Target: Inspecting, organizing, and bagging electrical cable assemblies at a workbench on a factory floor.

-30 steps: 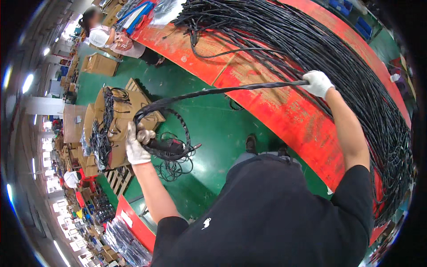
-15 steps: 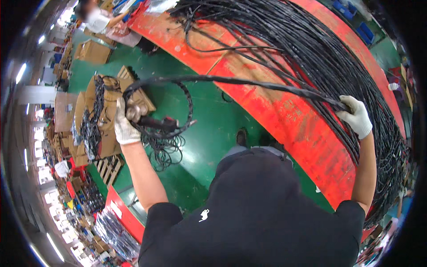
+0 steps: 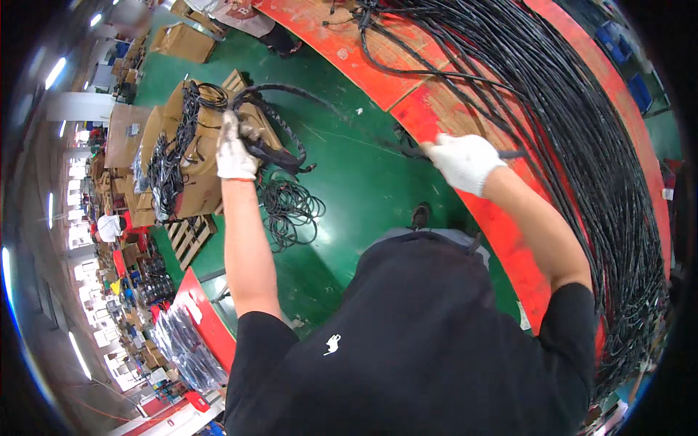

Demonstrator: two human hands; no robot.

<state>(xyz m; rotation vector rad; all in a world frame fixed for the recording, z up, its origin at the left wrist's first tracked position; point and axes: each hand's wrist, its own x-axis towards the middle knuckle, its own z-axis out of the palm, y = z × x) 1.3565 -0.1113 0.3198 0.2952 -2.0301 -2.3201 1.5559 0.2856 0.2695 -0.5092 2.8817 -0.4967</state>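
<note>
A black cable runs in a blurred arc between my two gloved hands. My left hand, in a soiled white glove, is closed on the looped part of that cable, left of the table over the floor. Loops with thicker dark pieces hang beside its fingers, partly hidden. My right hand, also white-gloved, is closed round the cable above the table's near edge. A short cable end sticks out to its right. A long bundle of black cables lies along the red-topped table.
Behind my left hand, an open cardboard box with dark cables stands on a wooden pallet. Coiled black cable lies low beside my left forearm. A person stands beyond the table's far-left end. Plastic-wrapped goods rest at lower left.
My right hand has moved left from the cable bundle to the table's near edge, still holding the cable. My left hand sits slightly higher and further right, and the cable between them sags.
</note>
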